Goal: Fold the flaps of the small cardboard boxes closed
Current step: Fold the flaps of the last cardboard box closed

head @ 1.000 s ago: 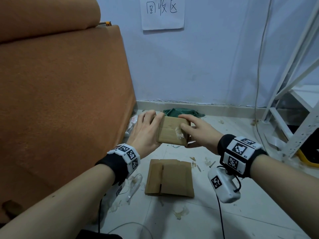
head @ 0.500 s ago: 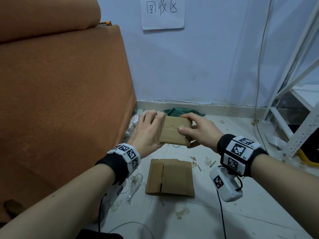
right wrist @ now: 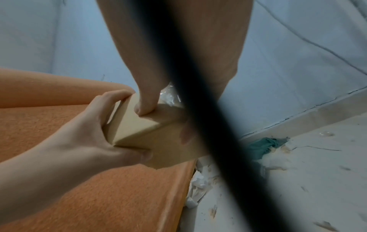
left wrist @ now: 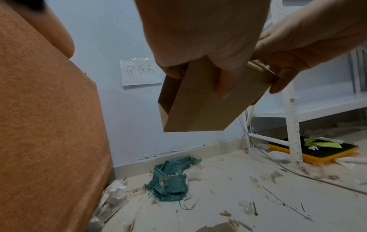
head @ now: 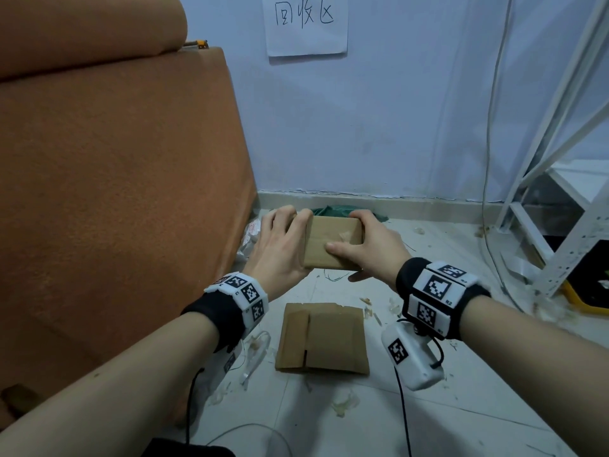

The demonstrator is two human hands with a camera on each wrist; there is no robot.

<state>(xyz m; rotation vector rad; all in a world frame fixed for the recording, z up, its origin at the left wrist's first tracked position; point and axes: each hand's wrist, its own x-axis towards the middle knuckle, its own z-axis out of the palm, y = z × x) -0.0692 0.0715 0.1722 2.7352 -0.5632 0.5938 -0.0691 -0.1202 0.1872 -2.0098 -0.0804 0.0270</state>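
Observation:
A small brown cardboard box [head: 324, 240] is held in the air between both hands, above the floor. My left hand [head: 280, 249] grips its left end, fingers curled over the far edge. My right hand [head: 372, 249] grips its right end, thumb pressed on the top face. From the left wrist the box [left wrist: 200, 108] hangs below the palm, its lower end narrow. In the right wrist view the box [right wrist: 143, 133] sits between both hands, partly behind a black cable. A second cardboard box [head: 324, 338] lies flattened on the floor below the hands.
An orange sofa [head: 115, 192] fills the left side. A white wall with a paper sign [head: 306, 23] is ahead. Green cloth [left wrist: 172, 177] and scraps litter the tile floor. A white metal rack [head: 560, 199] and a yellow tray [left wrist: 313, 150] stand at the right.
The box has been turned so its broad face points up at me. My right thumb has slid from the box's right edge onto its top, and both hands have closed in on the ends.

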